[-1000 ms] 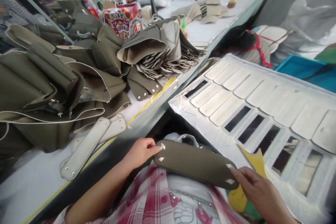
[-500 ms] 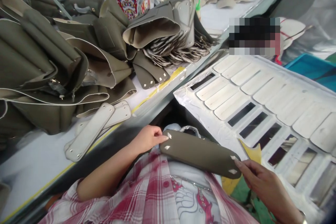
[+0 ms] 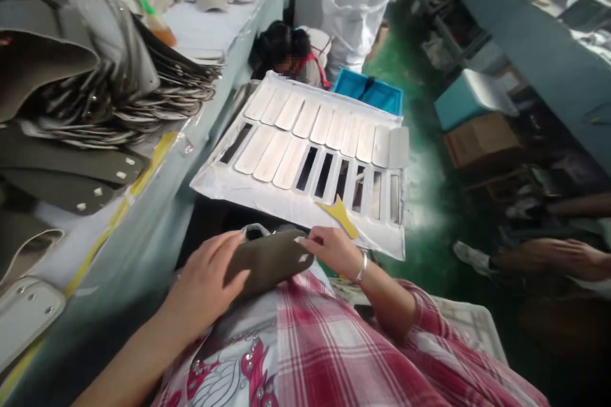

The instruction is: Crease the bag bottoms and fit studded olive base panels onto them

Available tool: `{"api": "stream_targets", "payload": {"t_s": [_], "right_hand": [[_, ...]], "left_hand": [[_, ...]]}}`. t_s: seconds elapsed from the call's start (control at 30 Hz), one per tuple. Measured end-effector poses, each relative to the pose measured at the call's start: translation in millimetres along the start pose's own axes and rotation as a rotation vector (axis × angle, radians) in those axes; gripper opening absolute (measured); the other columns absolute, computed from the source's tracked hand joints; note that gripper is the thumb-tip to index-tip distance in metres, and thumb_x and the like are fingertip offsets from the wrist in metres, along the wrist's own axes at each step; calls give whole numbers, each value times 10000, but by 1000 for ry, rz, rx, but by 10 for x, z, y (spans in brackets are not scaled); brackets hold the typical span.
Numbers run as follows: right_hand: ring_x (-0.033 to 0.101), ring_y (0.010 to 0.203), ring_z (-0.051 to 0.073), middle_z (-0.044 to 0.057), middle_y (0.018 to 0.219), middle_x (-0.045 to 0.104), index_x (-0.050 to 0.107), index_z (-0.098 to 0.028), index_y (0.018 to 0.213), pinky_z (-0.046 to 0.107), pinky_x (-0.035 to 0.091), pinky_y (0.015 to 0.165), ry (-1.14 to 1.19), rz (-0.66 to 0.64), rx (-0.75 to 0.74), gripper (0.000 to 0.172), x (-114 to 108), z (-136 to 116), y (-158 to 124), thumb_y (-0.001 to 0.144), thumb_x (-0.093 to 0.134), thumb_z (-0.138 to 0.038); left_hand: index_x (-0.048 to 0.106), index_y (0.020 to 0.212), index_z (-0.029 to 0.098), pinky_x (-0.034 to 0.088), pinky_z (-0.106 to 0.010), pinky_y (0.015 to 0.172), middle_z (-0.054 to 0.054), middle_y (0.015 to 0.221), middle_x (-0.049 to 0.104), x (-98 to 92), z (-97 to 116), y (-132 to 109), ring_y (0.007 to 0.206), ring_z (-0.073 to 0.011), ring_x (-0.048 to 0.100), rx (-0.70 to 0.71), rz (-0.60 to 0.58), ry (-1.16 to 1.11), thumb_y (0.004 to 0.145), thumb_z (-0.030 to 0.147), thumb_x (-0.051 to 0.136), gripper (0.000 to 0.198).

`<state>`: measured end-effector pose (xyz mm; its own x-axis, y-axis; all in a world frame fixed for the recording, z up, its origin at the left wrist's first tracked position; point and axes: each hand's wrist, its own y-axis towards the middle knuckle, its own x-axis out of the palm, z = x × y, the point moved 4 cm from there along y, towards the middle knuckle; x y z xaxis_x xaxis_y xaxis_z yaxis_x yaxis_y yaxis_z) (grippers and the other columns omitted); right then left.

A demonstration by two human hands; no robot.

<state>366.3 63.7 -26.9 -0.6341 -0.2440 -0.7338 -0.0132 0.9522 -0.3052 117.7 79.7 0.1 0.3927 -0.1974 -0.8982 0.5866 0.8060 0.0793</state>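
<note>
A dark olive strap piece (image 3: 270, 262) with small white tabs at its right end lies across my lap. My left hand (image 3: 207, 276) rests over its left end, fingers apart and thumb along the strap; that end is hidden beneath it. At the other end, my right hand (image 3: 331, 249) pinches the strap between thumb and fingers beside a white tab. In front of me stands a white rack (image 3: 238, 186) with pale oblong pieces (image 3: 286, 159) in rows and several open slots. A yellow piece (image 3: 341, 215) lies on its near edge.
On the left, a table (image 3: 119, 254) bears stacked straps (image 3: 109, 108), olive bag parts and a glue bottle (image 3: 155, 22). A person (image 3: 281, 51) is behind the rack near a blue bin (image 3: 370, 92). Boxes (image 3: 482, 143) and another person's hands (image 3: 554, 257) are on the right.
The view has swung to the right. My left hand has gone from pinching the strap's end to lying over it with spread fingers. The right hand still pinches its end.
</note>
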Motion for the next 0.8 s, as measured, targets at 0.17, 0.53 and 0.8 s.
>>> {"api": "stream_targets", "payload": {"t_s": [0.17,0.53,0.8], "right_hand": [[392,496,71,-43,525,473,530,-160,603,207,246,487,46,2,-9,328,-13,12,-47,825,570,-399],[427,520,84,-23,556,520,533,-163,600,215,234,502,-7,-38,-33,286,-52,59,-10,801,613,-350],[439,542,100,-14,572,527,533,-169,592,218,236,512,-82,-62,-36,274,-80,27,21,796,614,-332]], "left_hand": [[348,1320,105,371,-462,986,-177,1272,484,586,617,445,1166,-312,449,208,-81,-2,716,614,585,825],[406,1241,112,381,-464,974,-174,1203,504,735,645,469,1120,-313,475,139,-15,3,727,586,594,725],[418,1223,128,408,-494,930,-174,1177,516,724,674,510,1086,-324,496,131,10,-13,742,596,569,688]]}}
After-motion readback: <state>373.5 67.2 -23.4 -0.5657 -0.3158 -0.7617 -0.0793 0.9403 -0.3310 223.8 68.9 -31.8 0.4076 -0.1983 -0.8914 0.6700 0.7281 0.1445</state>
